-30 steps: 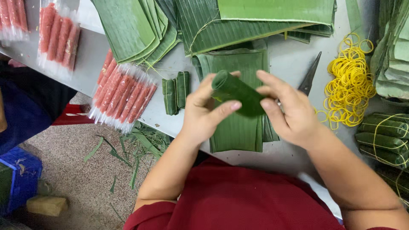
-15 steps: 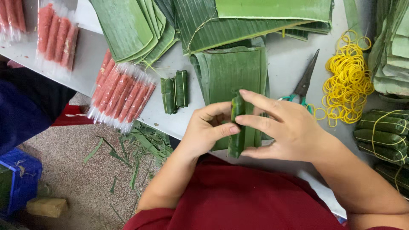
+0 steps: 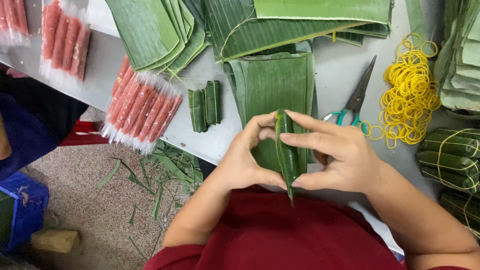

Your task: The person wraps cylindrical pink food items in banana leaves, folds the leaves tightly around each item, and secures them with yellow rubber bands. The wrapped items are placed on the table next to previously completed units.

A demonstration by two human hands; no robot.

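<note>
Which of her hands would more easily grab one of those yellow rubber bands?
Probably the right hand: the yellow rubber bands lie on its side, beyond the scissors. The left hand would have to cross over the leaf roll both hold.

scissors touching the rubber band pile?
Touching. In the head view the scissors lie on the table with their teal handle loops overlapping the stray edge bands of the yellow rubber band pile.

Bare grey table [image 3: 340, 85] is lying open at twelve o'clock from the hands, between the stacked cut leaves [image 3: 272, 85] and the scissors [image 3: 356, 100]. Yellow rubber bands [image 3: 407, 95] are crowding two o'clock, tied bundles [image 3: 450, 155] three o'clock, two small wraps [image 3: 205, 105] ten o'clock.
</note>
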